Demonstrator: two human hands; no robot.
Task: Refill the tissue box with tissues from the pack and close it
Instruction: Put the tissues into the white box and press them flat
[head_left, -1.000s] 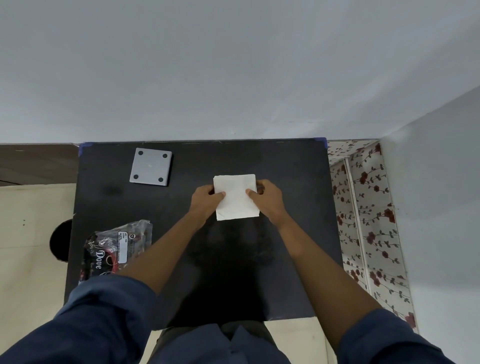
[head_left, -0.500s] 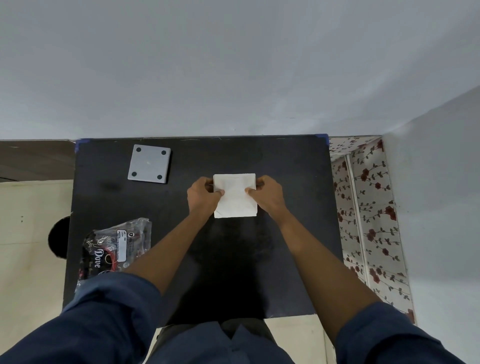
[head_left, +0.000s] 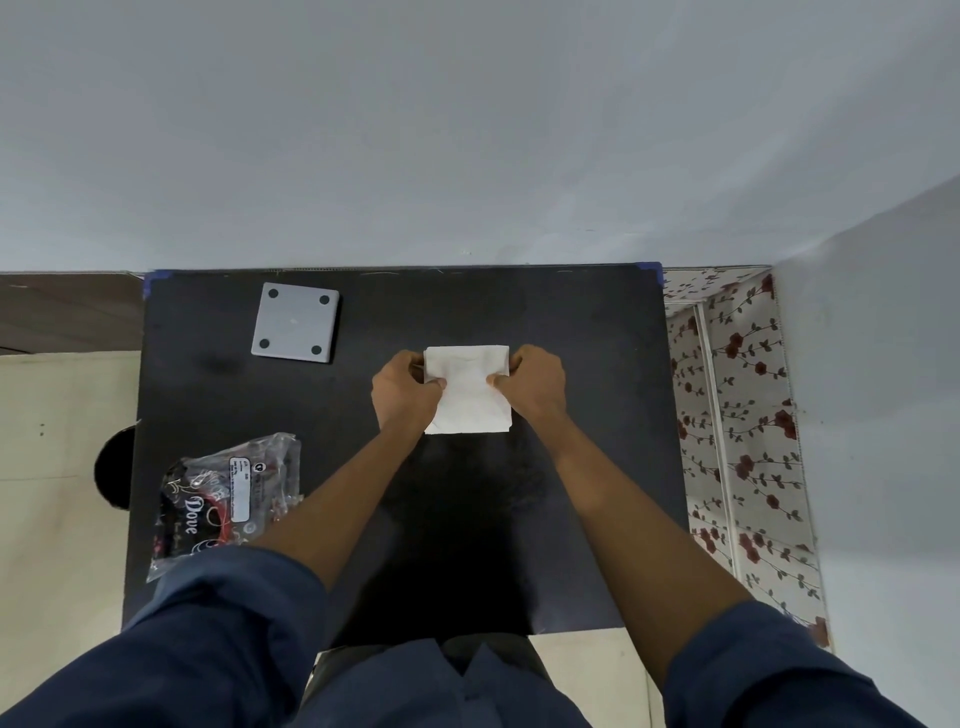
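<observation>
Left hand (head_left: 404, 392) and right hand (head_left: 535, 387) pinch the tissue stack (head_left: 467, 388); loading step, box-seating comes next.

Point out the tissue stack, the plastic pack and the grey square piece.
tissue stack (head_left: 470, 397), head view, centre of its white top sheet
plastic pack (head_left: 228, 499), head view, middle of the crumpled printed wrapper
grey square piece (head_left: 295, 328), head view, centre of its flat face

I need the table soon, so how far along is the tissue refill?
Done: the pack lies open and looks emptied at the table's left. In hand: both hands, left and right, grip the tissue stack by its sides. Left: seating the tissues and closing up; the grey lid lies apart, so not closed yet.
</observation>
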